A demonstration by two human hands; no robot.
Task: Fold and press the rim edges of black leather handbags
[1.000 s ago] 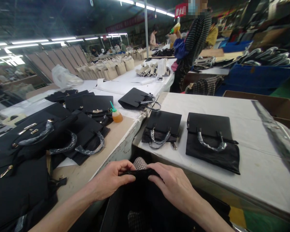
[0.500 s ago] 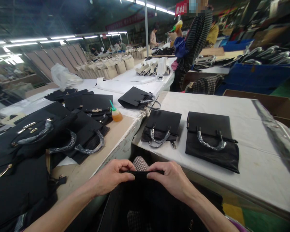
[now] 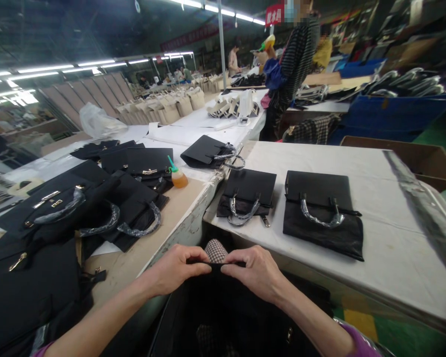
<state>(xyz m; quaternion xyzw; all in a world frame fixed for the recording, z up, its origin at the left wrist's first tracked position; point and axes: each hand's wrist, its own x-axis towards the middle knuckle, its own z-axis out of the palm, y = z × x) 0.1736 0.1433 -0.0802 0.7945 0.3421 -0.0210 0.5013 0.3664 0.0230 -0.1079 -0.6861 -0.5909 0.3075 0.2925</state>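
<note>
Low in the middle, a black bag (image 3: 238, 307) rests over my lap, its top edge pinched between both hands. My left hand (image 3: 184, 267) grips that edge between thumb and fingers. Close beside it, my right hand (image 3: 247, 270) pinches the same edge, a small gap between the two thumbs. A bit of gold-coloured metal shows on the bag's right side. Checked cloth (image 3: 216, 250) shows just beyond the edge. How far down the bag reaches is hidden by dark shadow.
Black handbags (image 3: 134, 198) with wrapped handles pile up on the left table. A glue bottle (image 3: 179, 178) with a green nozzle stands by them. More handbags (image 3: 315, 193) lie on the right table (image 3: 386, 238). A person in a striped top (image 3: 299, 54) stands beyond, holding a similar bottle.
My hands have come slightly closer together along the bag's edge, the right one shifting left. The view has turned a little. Both hands keep their pinch.
</note>
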